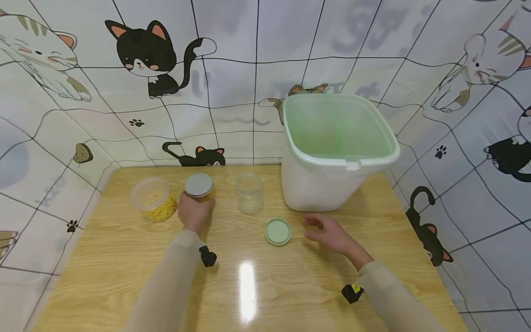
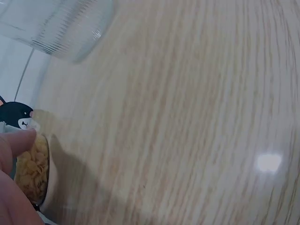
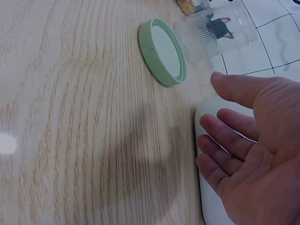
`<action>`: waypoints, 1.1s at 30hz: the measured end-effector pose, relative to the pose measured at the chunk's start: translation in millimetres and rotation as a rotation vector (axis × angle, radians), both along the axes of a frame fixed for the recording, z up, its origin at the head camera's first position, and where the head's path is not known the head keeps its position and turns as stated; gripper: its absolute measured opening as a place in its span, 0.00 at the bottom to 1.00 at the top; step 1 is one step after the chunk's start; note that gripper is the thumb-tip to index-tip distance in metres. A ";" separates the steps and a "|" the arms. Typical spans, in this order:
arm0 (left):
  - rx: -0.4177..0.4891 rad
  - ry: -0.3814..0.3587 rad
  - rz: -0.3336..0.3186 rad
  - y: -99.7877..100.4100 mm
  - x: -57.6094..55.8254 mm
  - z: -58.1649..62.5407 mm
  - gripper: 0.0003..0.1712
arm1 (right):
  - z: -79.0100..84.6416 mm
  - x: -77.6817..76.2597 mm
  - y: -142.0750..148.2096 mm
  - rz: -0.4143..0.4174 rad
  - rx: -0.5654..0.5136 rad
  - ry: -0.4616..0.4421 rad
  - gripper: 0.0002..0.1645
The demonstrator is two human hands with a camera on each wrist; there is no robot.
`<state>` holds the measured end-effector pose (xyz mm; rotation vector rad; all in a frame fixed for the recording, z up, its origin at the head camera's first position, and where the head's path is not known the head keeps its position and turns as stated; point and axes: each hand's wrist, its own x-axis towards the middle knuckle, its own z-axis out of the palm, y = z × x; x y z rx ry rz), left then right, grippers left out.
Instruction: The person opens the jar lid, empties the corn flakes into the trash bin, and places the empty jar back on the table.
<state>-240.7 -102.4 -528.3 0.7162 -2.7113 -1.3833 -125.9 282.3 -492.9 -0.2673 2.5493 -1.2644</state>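
The person's left hand (image 1: 195, 213) has its grip curled around a lidded jar (image 1: 199, 185) — fingers and thumb on its side, below the silver-coloured lid. The jar stands upright towards the back left of the worktop (image 1: 224, 286), and the left wrist view shows yellowish flakes through its wall, beside a fingertip. A translucent round tub (image 1: 161, 211) of yellow pieces stands just to the left of that hand; a clear glass jar (image 1: 250, 199) stands near the lidded one on its right.

The right hand (image 1: 327, 234) has a released grip, its fingers loosely bent around nothing. It is beside a green round lid (image 1: 278, 232), which lies flat on the worktop, and close to the front of a large white bin (image 1: 315, 184) with a pale green rim — whether it touches the bin cannot be told. Behind everything is a tiled wall (image 1: 232, 87) patterned with cartoon cats.
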 end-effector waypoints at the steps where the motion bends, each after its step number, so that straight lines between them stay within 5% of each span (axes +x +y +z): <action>1: -0.016 0.009 0.006 0.2 -0.5 -1.0 0.56 | -0.3 -0.2 0.3 0.000 -0.002 -0.001 0.31; 11: -0.001 0.088 0.001 -3.5 -2.7 -8.6 0.55 | -1.2 1.2 -1.5 -0.009 -0.021 -0.015 0.32; 18: -0.072 0.111 -0.012 -3.4 -2.4 -11.7 0.55 | 5.2 2.0 2.2 -0.026 0.026 -0.020 0.32; 23: -0.017 0.130 -0.038 -7.0 4.1 -13.8 0.55 | 8.1 3.1 2.2 -0.026 0.041 -0.025 0.32; 33: 0.077 0.133 -0.275 -13.4 24.2 -2.6 0.56 | 20.1 7.6 -10.7 0.023 0.104 0.061 0.35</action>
